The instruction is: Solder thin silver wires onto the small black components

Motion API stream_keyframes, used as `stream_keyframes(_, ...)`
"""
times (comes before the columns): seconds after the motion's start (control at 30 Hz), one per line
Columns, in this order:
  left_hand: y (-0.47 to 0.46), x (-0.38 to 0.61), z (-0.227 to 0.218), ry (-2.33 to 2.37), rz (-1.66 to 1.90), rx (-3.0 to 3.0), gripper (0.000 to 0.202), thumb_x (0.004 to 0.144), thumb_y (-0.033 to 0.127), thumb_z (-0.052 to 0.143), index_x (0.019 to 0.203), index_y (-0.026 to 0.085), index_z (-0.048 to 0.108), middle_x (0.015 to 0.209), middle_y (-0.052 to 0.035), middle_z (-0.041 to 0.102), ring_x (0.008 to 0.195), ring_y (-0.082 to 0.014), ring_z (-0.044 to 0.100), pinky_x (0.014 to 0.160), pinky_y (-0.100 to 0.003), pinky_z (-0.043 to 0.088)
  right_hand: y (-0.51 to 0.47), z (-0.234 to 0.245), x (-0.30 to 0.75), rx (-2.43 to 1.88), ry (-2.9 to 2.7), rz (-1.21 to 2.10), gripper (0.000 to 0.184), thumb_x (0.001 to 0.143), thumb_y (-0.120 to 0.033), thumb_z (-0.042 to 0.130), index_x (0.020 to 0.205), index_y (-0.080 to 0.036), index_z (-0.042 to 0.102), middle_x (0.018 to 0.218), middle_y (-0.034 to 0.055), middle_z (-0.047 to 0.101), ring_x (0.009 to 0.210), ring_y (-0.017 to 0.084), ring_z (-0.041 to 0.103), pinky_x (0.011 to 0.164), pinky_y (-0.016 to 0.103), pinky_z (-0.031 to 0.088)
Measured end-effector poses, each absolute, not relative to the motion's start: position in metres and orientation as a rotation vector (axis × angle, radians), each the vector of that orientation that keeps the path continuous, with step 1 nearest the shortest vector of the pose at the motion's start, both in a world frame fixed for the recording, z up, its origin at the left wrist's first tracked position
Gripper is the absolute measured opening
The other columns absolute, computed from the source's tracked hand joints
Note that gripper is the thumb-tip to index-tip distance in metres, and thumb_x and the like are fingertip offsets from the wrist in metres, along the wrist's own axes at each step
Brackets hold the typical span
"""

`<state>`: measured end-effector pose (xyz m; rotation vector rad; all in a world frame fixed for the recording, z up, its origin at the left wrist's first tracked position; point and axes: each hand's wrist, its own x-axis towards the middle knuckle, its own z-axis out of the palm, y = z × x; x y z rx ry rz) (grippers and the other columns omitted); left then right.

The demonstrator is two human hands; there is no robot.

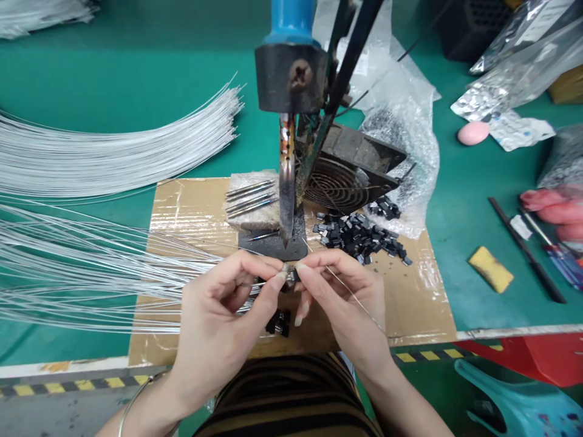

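Note:
My left hand and my right hand meet in front of me, both pinched together on a small black part just below the tip of a fixed soldering iron. A thin solder wire runs from the pinch across my right hand. White wires fan in from the left toward my left hand. A few more black parts lie under my hands on the cardboard sheet.
A pile of small black parts lies right of the iron stand, beside a small fan and bubble wrap. A big bundle of white wires covers the left. Another person's fingers, a yellow sponge and tools sit right.

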<state>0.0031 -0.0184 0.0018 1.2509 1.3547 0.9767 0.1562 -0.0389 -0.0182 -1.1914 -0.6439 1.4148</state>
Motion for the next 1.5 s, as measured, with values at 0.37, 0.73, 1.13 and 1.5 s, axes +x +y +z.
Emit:
stream_keyframes(0.37, -0.011, 0.005, 0.004, 1.376, 0.954, 1.251, 0.016, 0.084, 0.008, 0.076, 0.079, 0.023, 0.076, 0.087, 0.0012, 0.083, 0.074, -0.0102, 0.076, 0.066, -0.014, 0.059, -0.050, -0.027, 0.159, -1.387, -1.058, 1.045, 0.030, 0.111, -0.035, 0.052, 0.113, -0.026, 0.080, 0.086, 0.0020, 0.071, 0.062, 0.013, 0.062, 0.064, 0.029, 0.058)
stream_keyframes(0.73, 0.002, 0.008, 0.004, 1.448, 0.928, 1.273, 0.011, 0.082, 0.014, 0.077, 0.074, 0.021, 0.074, 0.082, -0.0012, 0.080, 0.063, -0.0112, 0.067, 0.053, -0.020, 0.049, -0.053, -0.022, 0.169, -1.502, -1.323, 0.895, 0.031, 0.107, -0.017, 0.048, 0.135, -0.029, 0.056, 0.077, -0.0058, 0.062, 0.059, 0.013, 0.056, 0.058, 0.027, 0.047)
stream_keyframes(1.13, 0.005, 0.007, 0.005, 1.464, 0.900, 1.312, 0.011, 0.084, 0.017, 0.078, 0.075, 0.021, 0.072, 0.076, 0.0012, 0.077, 0.057, -0.0091, 0.059, 0.048, -0.021, 0.039, -0.042, -0.015, 0.174, -1.487, -1.358, 0.902, 0.026, 0.103, -0.015, 0.060, 0.079, -0.022, 0.055, 0.078, -0.0032, 0.061, 0.069, 0.011, 0.057, 0.065, 0.027, 0.047)
stream_keyframes(1.5, 0.006, 0.008, 0.002, 1.453, 0.907, 1.303, 0.012, 0.084, 0.015, 0.078, 0.076, 0.021, 0.072, 0.074, 0.0022, 0.075, 0.056, -0.0083, 0.057, 0.050, -0.020, 0.040, -0.037, -0.015, 0.165, -1.319, -1.094, 1.014, 0.024, 0.100, -0.014, 0.068, 0.079, -0.024, 0.061, 0.120, 0.0067, 0.080, 0.116, 0.023, 0.077, 0.103, 0.042, 0.064)
